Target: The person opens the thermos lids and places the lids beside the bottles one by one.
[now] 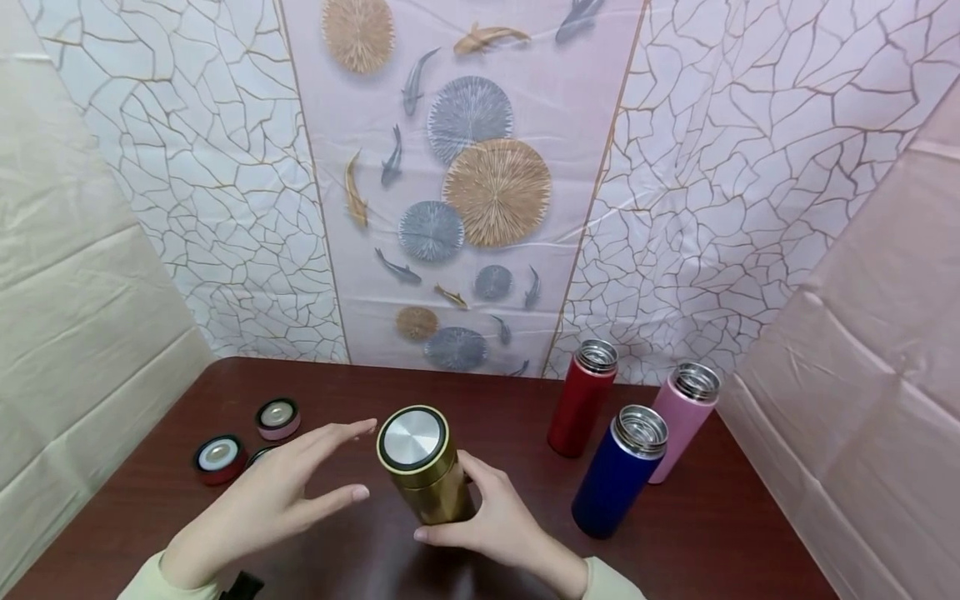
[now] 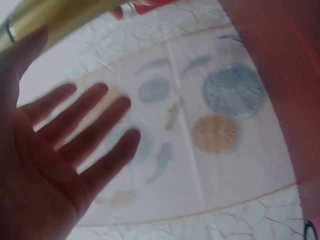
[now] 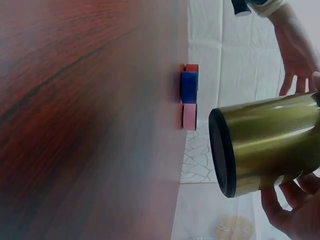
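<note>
A gold thermos bottle (image 1: 438, 492), its silver-topped lid (image 1: 412, 439) seated on it, leans slightly in my right hand (image 1: 498, 517). The fingers and thumb of that hand grip its lower body. In the right wrist view the dark base (image 3: 222, 152) is off the tabletop. My left hand (image 1: 273, 492) hovers to the left of the lid, apart from it, thumb and fingers spread. From the left wrist view, the fingers (image 2: 102, 130) of this hand look nearly straight, with nothing in the palm.
Uncapped red (image 1: 581, 404), blue (image 1: 618, 475) and pink (image 1: 682, 425) bottles stand at the right of the brown table (image 1: 480, 392). At the left lie a pink lid (image 1: 279, 429), a red lid (image 1: 221, 473) and a blue lid (image 3: 189, 87), partly hidden by my left hand in the head view.
</note>
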`<control>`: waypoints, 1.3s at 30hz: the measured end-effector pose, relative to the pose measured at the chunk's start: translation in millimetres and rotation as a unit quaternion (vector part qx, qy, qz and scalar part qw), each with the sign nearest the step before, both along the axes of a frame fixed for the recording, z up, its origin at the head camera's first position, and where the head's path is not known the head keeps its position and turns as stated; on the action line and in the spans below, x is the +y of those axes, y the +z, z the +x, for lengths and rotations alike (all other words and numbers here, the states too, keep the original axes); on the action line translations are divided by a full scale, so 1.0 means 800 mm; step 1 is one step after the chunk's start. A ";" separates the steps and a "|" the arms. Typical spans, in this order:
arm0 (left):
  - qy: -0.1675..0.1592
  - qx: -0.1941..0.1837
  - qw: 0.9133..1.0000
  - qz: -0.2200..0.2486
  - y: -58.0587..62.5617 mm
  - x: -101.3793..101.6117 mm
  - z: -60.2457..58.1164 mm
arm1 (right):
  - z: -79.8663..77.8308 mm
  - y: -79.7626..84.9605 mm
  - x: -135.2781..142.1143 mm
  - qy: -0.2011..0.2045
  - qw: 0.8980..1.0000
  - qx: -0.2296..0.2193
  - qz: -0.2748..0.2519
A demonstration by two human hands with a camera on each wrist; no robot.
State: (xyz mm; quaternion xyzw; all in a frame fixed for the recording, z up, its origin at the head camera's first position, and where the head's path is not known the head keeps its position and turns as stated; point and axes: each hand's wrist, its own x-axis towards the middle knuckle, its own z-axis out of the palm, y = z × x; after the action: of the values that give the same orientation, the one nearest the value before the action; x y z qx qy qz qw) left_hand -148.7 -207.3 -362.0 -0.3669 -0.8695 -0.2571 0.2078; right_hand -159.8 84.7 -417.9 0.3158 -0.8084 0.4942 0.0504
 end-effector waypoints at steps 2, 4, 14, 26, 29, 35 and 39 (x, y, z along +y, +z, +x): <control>0.008 0.009 1.000 0.002 0.007 0.004 0.008 | 0.002 0.001 0.004 -0.002 1.000 0.004 0.000; 0.006 0.019 1.000 0.005 0.014 0.009 0.015 | 0.003 0.002 0.007 0.003 1.000 0.008 0.002; -0.025 0.096 0.995 0.025 0.030 0.028 0.031 | 0.013 0.001 0.010 0.069 0.996 0.056 0.007; -0.172 0.116 0.975 0.076 0.041 0.045 0.037 | 0.021 0.006 0.017 0.216 0.975 0.023 0.039; -0.257 0.185 0.944 0.088 0.049 0.056 0.034 | 0.024 0.010 0.019 0.259 0.964 0.013 0.063; -0.335 0.300 0.885 0.116 0.054 0.083 0.031 | 0.030 0.014 0.021 0.284 0.950 0.048 0.120; -0.328 0.291 0.888 0.138 0.046 0.090 0.033 | 0.035 0.013 0.025 0.270 0.955 0.021 0.123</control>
State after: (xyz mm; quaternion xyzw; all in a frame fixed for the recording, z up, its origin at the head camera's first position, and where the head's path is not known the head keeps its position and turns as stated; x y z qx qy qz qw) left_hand -122.5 -135.4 -325.5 -0.6569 -0.5562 -0.3102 0.4037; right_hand -132.0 104.5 -407.9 0.5365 -0.7462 0.3794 -0.1067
